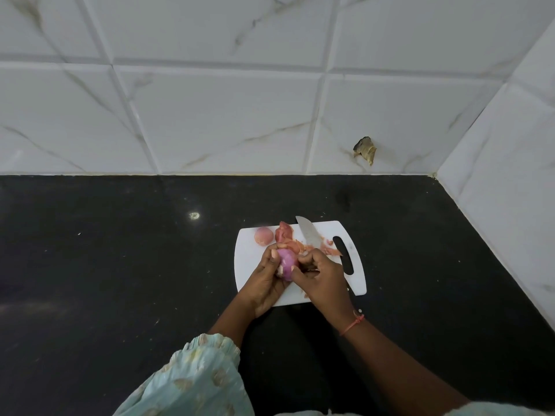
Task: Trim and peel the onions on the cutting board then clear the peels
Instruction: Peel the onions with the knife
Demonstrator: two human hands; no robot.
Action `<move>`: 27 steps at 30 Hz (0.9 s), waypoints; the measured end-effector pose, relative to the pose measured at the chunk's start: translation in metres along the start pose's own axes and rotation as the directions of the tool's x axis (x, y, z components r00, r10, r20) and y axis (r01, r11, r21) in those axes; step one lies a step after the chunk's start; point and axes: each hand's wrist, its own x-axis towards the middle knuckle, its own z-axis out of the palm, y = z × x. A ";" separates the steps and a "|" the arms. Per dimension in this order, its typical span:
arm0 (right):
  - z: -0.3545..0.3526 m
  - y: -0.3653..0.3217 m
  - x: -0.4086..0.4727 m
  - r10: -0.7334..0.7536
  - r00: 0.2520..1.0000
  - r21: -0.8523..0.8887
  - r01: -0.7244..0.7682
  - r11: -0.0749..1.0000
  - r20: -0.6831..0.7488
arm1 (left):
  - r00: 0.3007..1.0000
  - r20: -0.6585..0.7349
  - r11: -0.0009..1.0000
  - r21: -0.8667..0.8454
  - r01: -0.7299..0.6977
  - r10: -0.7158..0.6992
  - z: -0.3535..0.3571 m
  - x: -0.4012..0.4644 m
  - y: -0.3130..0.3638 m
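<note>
Left hand (265,277) cradles purple onion (286,264) above cutting board (255,265) centre. Right hand (318,274) grips knife (307,234), thumb on skin. Risks: blade nicks fingers; slick onion slips; peels (295,246) scatter onto bench (120,250).

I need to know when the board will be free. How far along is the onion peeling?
Partly through. Loose peels already lie on the cutting board. The left hand holds a purple onion, largely bare, while the right hand picks at it and keeps the knife. Another onion at the board's far left corner still wears its skin. That one and clearing the peels remain.
</note>
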 end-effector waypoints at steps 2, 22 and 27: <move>0.000 -0.001 0.000 -0.010 1.000 -0.016 0.010 1.000 -0.010 | 1.000 -0.001 1.000 -0.008 -0.006 0.006 0.000 0.000 0.000; 0.000 0.004 -0.001 -0.038 0.999 -0.030 0.038 0.999 -0.017 | 1.000 -0.022 0.999 -0.036 -0.009 0.008 0.006 -0.003 0.003; 0.001 0.009 0.000 -0.023 0.999 -0.067 0.021 0.998 -0.032 | 1.000 -0.029 0.998 -0.064 -0.012 0.011 0.004 0.000 0.002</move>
